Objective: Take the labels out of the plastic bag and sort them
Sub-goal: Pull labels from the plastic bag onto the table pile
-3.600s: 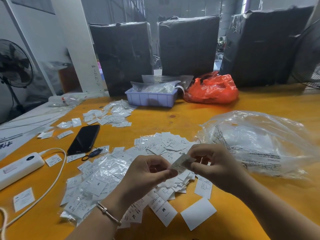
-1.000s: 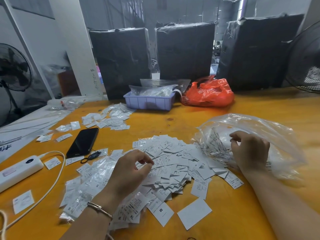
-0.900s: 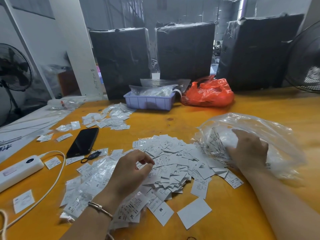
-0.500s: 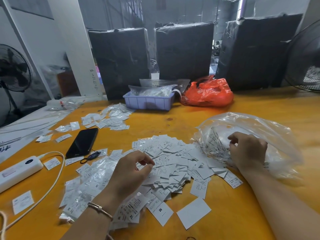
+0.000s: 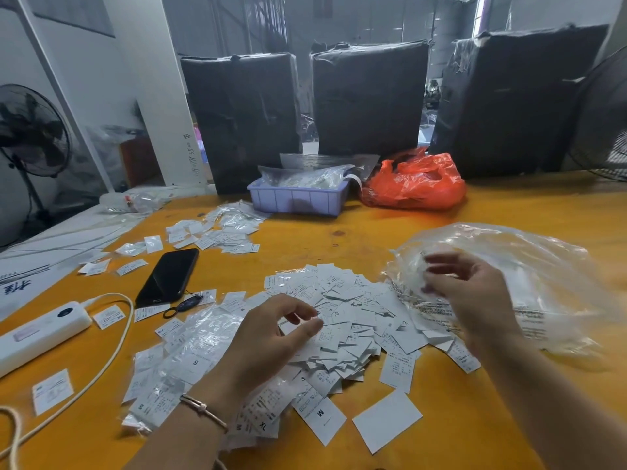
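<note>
The orange desk (image 5: 339, 232) carries a big heap of white labels (image 5: 339, 310) at its middle, with a clear plastic bag (image 5: 529, 276) touching the heap's right side. A smaller label pile (image 5: 224, 230) lies farther back on the left. A black phone (image 5: 168, 277) and a white power strip (image 5: 40, 330) lie at the left. A lavender tray (image 5: 297, 198) and an orange bag (image 5: 414, 183) sit side by side at the far edge.

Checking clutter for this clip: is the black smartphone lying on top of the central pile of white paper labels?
No: the black smartphone lies on bare orange table, left of the central pile of white paper labels.
</note>
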Tool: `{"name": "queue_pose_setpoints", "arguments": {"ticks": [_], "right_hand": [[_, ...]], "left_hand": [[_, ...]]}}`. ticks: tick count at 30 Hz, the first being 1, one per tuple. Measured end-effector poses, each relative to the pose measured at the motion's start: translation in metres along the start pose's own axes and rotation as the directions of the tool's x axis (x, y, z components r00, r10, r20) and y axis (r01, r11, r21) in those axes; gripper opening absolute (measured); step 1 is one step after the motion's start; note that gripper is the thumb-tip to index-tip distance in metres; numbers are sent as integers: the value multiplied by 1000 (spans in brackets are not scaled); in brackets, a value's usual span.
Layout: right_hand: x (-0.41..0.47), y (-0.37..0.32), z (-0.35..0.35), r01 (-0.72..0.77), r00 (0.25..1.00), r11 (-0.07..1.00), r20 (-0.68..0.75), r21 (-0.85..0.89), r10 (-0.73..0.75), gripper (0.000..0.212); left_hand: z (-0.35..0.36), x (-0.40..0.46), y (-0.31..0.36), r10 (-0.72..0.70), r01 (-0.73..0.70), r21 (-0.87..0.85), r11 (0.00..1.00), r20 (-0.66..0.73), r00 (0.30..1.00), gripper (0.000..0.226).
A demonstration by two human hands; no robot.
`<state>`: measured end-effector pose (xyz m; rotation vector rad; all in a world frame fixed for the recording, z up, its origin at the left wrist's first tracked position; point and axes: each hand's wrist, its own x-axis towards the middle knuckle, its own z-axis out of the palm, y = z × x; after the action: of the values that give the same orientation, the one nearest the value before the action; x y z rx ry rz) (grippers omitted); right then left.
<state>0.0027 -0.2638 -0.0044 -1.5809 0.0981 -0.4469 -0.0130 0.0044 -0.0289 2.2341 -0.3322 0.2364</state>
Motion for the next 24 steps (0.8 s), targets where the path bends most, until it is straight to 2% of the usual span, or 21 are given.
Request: {"name": "queue_pose_setpoints", "arguments": {"ticks": [2, 4, 7, 9, 12, 13, 14, 16, 18, 21, 24], "right_hand": [[-14, -3, 14, -100, 970, 995, 225, 28, 91, 22], [-27, -4, 25, -122, 909, 992, 404, 28, 101, 27], [-42, -4, 36, -89, 843, 993, 536, 76, 35, 32], [-47, -3, 38, -28, 829, 996, 559, 83, -24, 32], [-44, -7, 35, 36, 817, 998, 573, 59, -63, 30], [-39, -7, 31, 105, 821, 994, 564, 7, -91, 29], [-32, -7, 26, 222, 832, 970, 538, -101, -134, 28], [-18, -5, 15, 430, 849, 804, 487, -409, -207, 25], [-8, -3, 4, 456, 862, 675, 475, -580, -174, 25], [-1, 2, -2, 428, 850, 619, 525, -658, -29, 28], [2, 4, -3, 482, 803, 454, 585, -749, 113, 49]], "left_hand": [[0, 0, 1, -11, 15, -52, 999, 74, 997, 39], [0, 0, 6, -26, 54, -162, 985, 167, 986, 56], [2, 1, 11, -14, 128, -340, 932, 317, 948, 69], [4, 1, 12, 5, 148, -400, 904, 357, 934, 64], [5, 0, 15, -3, 156, -437, 886, 332, 943, 32], [5, 0, 15, -21, 157, -434, 887, 303, 953, 21], [5, 0, 14, -38, 155, -428, 890, 269, 962, 14], [3, 0, 12, -56, 142, -439, 887, 203, 978, 10], [1, 0, 11, -65, 128, -467, 875, 148, 987, 7], [-1, 1, 10, -96, 131, -481, 867, 98, 991, 9], [-2, 1, 11, -105, 137, -468, 873, 94, 990, 13]]}}
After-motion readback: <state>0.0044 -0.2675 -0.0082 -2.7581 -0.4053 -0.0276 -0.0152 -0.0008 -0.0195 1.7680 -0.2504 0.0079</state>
